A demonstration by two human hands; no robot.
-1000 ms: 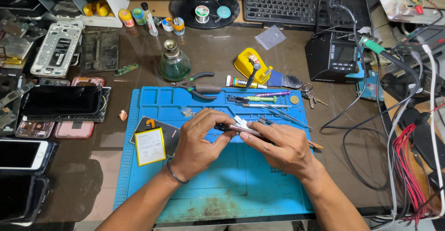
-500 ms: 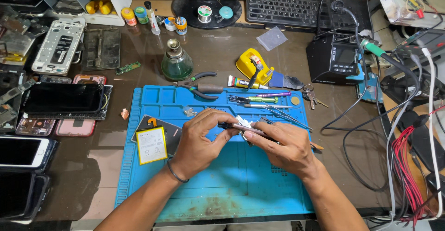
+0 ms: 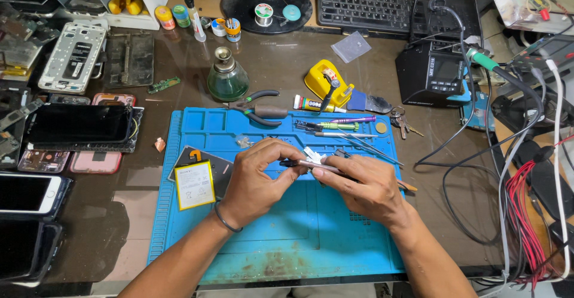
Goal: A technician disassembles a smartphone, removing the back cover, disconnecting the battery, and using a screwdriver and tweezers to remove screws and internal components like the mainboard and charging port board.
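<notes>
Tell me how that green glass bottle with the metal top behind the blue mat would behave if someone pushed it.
The green glass bottle has a wide, rounded base and a narrow metal top, so it would probably slide on the table rather than tip. It looks like glass, so it is likely heavy for its size and breakable if knocked off. How full it is cannot be told.

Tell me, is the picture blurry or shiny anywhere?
In the head view, the hands, left and right, look sharp, as does the blue mat. The dark table shows soft pale glare near the green glass bottle, and the hands cast a faint shadow on the mat. The small part they pinch is too tiny to make out.
</notes>
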